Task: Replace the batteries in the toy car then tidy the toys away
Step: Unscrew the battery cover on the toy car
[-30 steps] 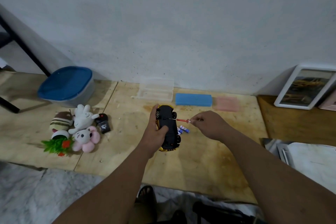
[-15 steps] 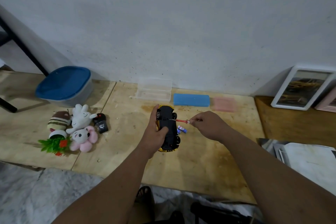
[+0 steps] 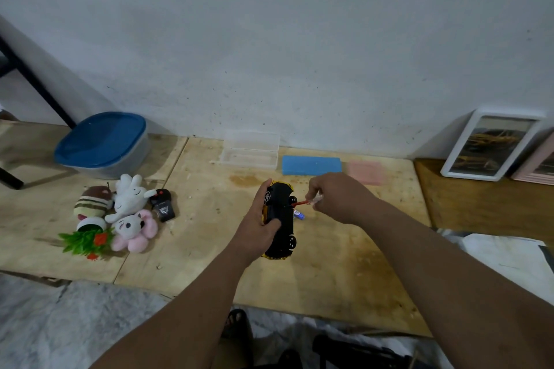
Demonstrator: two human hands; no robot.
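A yellow toy car (image 3: 281, 225) is turned underside up, black belly showing, just above the wooden board (image 3: 329, 263). My left hand (image 3: 257, 225) grips its left side. My right hand (image 3: 335, 198) pinches a small red-handled screwdriver (image 3: 302, 203), whose tip touches the car's underside near the upper right wheel. Small blue-and-white batteries (image 3: 299, 214) lie on the board right of the car, partly hidden by it. To the left lie soft toys (image 3: 129, 213), a black remote (image 3: 163, 205) and a small plastic plant (image 3: 85, 238).
A grey tub with a blue lid (image 3: 103, 144) stands at the back left. An open clear plastic case (image 3: 250, 151), a blue block (image 3: 311, 165) and a pink block (image 3: 367, 172) line the wall. Framed pictures (image 3: 491, 147) lean at the right; papers (image 3: 506, 252) lie below them.
Both hands and the car have held almost still. The screwdriver tip stays on the car's underside; only the view has shifted slightly.
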